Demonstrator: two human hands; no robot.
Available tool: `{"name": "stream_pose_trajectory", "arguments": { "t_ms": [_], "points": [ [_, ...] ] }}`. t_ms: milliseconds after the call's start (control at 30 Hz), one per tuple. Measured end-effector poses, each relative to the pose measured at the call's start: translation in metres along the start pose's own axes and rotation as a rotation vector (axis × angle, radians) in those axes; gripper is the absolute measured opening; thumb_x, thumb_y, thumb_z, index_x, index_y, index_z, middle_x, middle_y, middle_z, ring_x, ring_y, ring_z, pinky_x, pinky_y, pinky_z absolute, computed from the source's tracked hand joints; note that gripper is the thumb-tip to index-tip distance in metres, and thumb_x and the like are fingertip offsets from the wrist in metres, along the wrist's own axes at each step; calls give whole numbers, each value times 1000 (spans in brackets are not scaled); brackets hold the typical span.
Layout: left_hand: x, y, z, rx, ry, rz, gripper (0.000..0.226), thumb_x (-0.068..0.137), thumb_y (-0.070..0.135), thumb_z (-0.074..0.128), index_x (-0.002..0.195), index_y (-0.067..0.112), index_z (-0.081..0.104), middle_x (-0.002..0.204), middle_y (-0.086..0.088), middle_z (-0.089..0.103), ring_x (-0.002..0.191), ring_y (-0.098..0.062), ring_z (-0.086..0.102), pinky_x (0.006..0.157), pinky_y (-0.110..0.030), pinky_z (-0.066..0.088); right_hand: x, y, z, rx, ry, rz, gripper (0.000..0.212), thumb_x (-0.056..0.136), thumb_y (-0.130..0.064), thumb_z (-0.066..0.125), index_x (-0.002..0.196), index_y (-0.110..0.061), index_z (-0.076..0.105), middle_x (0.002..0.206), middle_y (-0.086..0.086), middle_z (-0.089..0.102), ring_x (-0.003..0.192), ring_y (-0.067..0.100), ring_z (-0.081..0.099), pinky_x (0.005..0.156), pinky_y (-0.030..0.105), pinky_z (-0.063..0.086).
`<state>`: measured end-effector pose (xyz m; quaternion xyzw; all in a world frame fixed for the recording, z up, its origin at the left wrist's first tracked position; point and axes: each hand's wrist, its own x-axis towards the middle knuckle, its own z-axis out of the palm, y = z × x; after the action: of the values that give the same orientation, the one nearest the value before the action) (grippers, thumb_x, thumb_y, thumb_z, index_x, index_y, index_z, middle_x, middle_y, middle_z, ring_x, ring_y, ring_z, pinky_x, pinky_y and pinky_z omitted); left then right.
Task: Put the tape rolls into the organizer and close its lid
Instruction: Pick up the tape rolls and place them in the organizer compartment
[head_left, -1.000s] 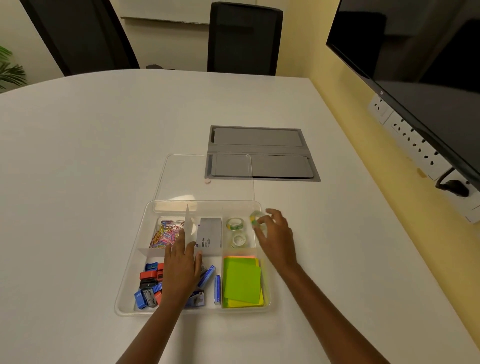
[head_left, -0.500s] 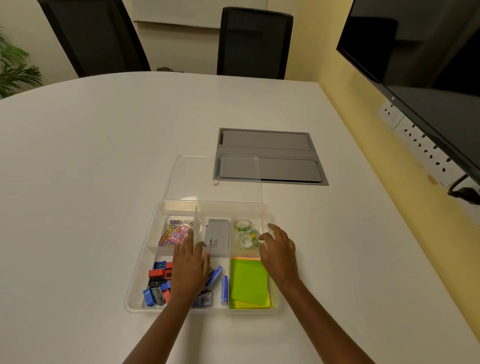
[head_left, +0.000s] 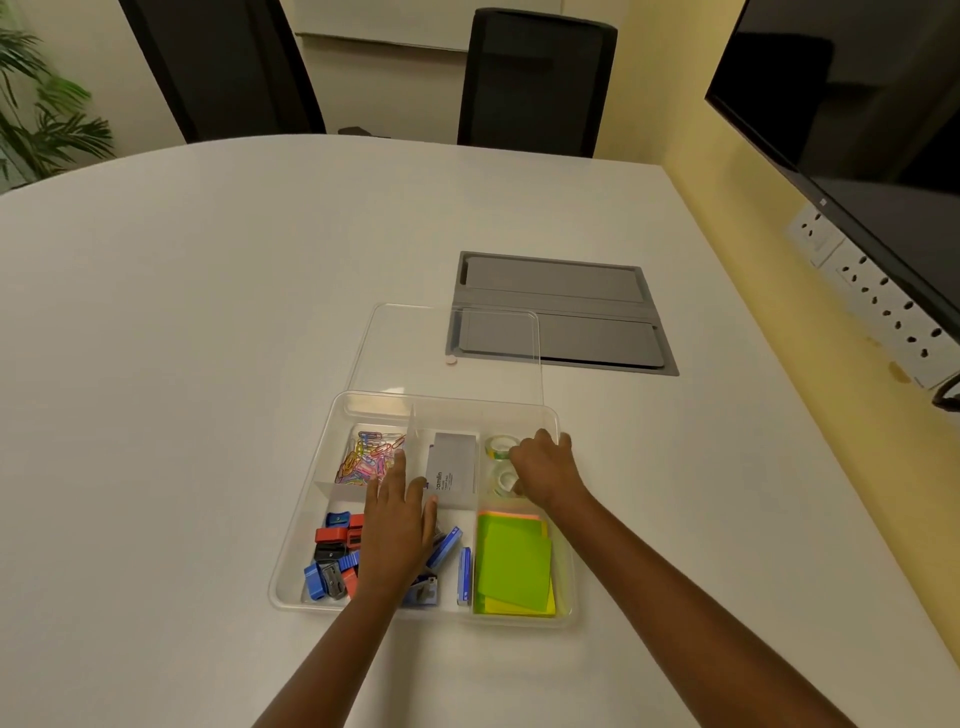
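Observation:
The clear plastic organizer (head_left: 304, 551) sits on the white table in front of me. Its clear lid (head_left: 415, 343) lies flat on the table just behind it. Two green-edged tape rolls (head_left: 500, 448) (head_left: 503, 480) lie in the back right compartment. My right hand (head_left: 545, 470) reaches down into that same compartment with curled fingers, right beside the rolls; what is under the fingers is hidden. My left hand (head_left: 397, 525) rests flat, fingers apart, on the middle of the organizer over the clips and beside a grey card box (head_left: 453, 467).
Coloured paper clips (head_left: 366, 460), binder clips (head_left: 332, 556) and green sticky notes (head_left: 514, 566) fill other compartments. A grey cable hatch (head_left: 561, 312) is set into the table behind the lid. Two chairs stand at the far side, a wall screen on the right.
My right hand carried a tape roll from the organizer's right rim into the back right compartment and now covers that spot. The left hand has stayed in place.

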<state>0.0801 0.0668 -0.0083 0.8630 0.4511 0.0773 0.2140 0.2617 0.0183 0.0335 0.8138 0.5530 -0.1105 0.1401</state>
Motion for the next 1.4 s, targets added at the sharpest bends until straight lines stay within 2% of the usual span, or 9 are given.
{"name": "stream_pose_trajectory", "arguments": {
  "t_ms": [100,200,533,767,967,1100,1167,1300,1400],
  "points": [
    [0,0,0,0,14,8,58,93,43,9,123,11,47,154,-15,19,143,-29,16,119,-43,8,5,-3,2,4,-7,7,37,87,-18,62,121,-5,55,124,14,61,128,30,41,112,58,22],
    [-1,0,0,-11,30,16,84,82,51,-14,122,11,48,153,-15,20,143,-29,18,119,-43,8,6,-4,6,61,-2,-15,41,88,-22,62,124,-7,52,125,15,60,128,30,41,114,60,16],
    [1,-1,2,15,11,21,38,96,30,29,125,12,46,154,-15,18,143,-28,16,119,-41,7,7,1,2,149,22,21,31,91,-1,49,120,-9,55,116,14,64,125,29,45,113,67,3],
    [0,2,7,-19,22,30,37,96,29,30,122,10,48,153,-16,20,143,-30,17,119,-42,8,11,-5,5,218,-35,50,31,90,0,49,119,-9,57,119,14,64,125,29,46,112,68,1],
    [0,-1,3,-10,36,21,44,95,33,21,123,11,47,154,-15,20,143,-29,16,119,-42,8,14,14,-2,353,154,66,38,94,1,43,124,-16,57,124,5,65,127,26,44,114,65,2],
    [1,-3,5,6,47,32,35,97,28,31,124,12,46,155,-14,17,144,-28,13,119,-41,6,12,22,-7,261,92,21,29,97,-14,45,123,-14,58,123,6,65,127,26,45,114,65,3],
    [0,-2,4,1,42,18,42,96,34,22,124,13,45,155,-13,16,144,-28,13,119,-41,5,8,21,-8,218,-17,-19,31,94,-25,53,122,-15,58,124,7,64,128,26,45,113,66,2],
    [-2,-1,0,-14,48,29,108,68,62,-30,122,11,47,153,-16,21,143,-30,17,118,-42,8,3,19,-4,40,-126,-47,42,86,-33,63,123,-15,56,127,8,59,131,29,39,109,72,1],
    [-1,0,0,-4,26,16,105,70,60,-30,122,11,47,153,-16,21,143,-30,18,118,-43,8,3,18,-2,5,-124,-46,44,87,-35,61,125,-14,54,128,8,59,132,28,39,109,73,0]
  ]
}}
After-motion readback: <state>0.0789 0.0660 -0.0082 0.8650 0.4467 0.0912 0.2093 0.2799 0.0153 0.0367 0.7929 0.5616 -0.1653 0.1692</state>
